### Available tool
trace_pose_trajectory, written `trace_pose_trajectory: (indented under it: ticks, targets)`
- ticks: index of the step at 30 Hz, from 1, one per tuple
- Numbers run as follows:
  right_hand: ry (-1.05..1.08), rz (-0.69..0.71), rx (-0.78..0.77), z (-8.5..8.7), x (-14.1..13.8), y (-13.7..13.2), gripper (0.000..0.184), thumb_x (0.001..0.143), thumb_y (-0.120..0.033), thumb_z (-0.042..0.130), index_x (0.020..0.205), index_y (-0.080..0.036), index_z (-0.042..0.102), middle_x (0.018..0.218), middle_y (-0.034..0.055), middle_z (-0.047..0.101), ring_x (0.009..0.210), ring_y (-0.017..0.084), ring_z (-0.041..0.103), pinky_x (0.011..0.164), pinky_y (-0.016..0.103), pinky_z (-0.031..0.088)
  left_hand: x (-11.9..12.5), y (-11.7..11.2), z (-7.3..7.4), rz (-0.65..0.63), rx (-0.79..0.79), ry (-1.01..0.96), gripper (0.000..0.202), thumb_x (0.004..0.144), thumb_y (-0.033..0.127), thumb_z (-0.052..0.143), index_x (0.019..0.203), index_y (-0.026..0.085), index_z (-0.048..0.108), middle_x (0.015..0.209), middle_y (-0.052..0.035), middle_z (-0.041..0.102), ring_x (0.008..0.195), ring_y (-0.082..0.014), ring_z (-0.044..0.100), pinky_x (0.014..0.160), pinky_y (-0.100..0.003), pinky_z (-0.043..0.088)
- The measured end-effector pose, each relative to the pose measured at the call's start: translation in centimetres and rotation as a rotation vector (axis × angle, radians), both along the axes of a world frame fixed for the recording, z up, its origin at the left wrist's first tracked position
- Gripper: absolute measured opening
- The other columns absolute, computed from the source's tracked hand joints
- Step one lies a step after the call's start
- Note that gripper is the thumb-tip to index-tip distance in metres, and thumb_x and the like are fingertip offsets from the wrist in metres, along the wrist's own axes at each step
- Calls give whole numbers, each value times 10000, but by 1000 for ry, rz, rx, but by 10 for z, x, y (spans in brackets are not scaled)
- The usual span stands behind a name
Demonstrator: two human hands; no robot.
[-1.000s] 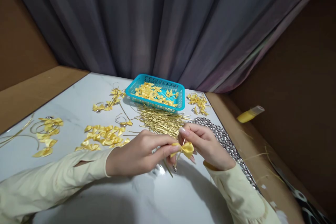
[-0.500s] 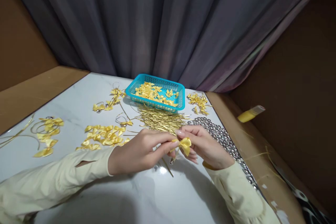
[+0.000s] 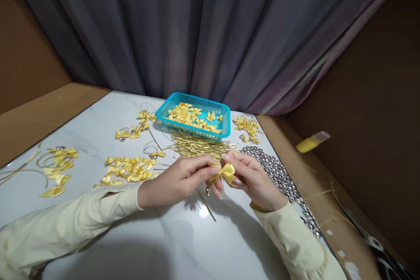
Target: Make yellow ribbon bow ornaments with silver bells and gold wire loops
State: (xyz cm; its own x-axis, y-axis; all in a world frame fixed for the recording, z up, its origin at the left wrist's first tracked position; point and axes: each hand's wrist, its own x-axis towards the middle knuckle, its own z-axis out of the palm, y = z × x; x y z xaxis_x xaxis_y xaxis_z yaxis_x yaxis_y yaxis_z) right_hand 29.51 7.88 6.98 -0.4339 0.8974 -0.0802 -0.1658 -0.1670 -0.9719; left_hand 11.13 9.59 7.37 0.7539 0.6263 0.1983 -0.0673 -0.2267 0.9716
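Observation:
A yellow satin ribbon bow (image 3: 227,172) is held between both hands above the white tabletop. My left hand (image 3: 183,179) pinches the bow's left side between thumb and forefinger. Close against its right loop, the fingers of my right hand (image 3: 257,180) are closed on it; their exact grip is partly hidden. A small silver bell (image 3: 207,192) hangs just below the bow, beside my left fingers. Loose gold twist ties (image 3: 206,205) lie on the table under the hands, and a pile of gold twist ties (image 3: 197,146) lies just beyond them.
A turquoise basket (image 3: 226,129) of yellow bows stands at the back. Many silver bells (image 3: 275,168) spread along the right edge. Loose bows (image 3: 131,168) lie left of centre, with bow-and-bell pieces (image 3: 61,162) farther left and more pieces (image 3: 247,126) at back right. Scissors (image 3: 374,243) lie at lower right.
Both hands and the bow have shifted slightly left and up. The bow has turned to face me more squarely, and the bell now hangs more clearly in view.

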Motion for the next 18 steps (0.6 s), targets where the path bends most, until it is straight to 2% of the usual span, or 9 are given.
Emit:
trace_pose_trajectory:
  ticks: [3, 11, 15, 18]
  targets:
    - [20, -26, -2, 0, 0, 1, 338, 884, -366, 507, 630, -173, 397, 481, -101, 275, 399, 31, 158, 396, 179, 132, 1, 0, 0, -10, -90, -11, 209, 955, 228, 369, 874, 132, 535, 798, -35, 642, 708, -126, 658, 689, -254, 502]
    - [122, -8, -66, -3, -3, 2, 345, 872, -358, 526, 621, -169, 386, 473, -104, 281, 387, 22, 158, 379, 158, 116, 1, -1, 0, -37, -120, -17, 195, 955, 219, 362, 858, 138, 511, 781, -39, 655, 673, -128, 673, 658, -244, 507]
    - [168, 23, -195, -4, -6, -1, 312, 830, -357, 576, 642, -175, 407, 450, -117, 254, 371, 19, 127, 351, 141, 96, -1, 2, -1, -54, 67, 6, 209, 944, 165, 356, 873, 129, 549, 756, -41, 659, 697, -122, 659, 697, -245, 504]
    - [169, 96, -273, -2, -7, -2, 308, 821, -348, 579, 632, -175, 409, 412, -105, 334, 353, 16, 123, 326, 128, 79, -3, 5, -1, -95, 236, 23, 207, 929, 122, 360, 883, 124, 562, 759, -66, 684, 732, -132, 657, 722, -250, 502]
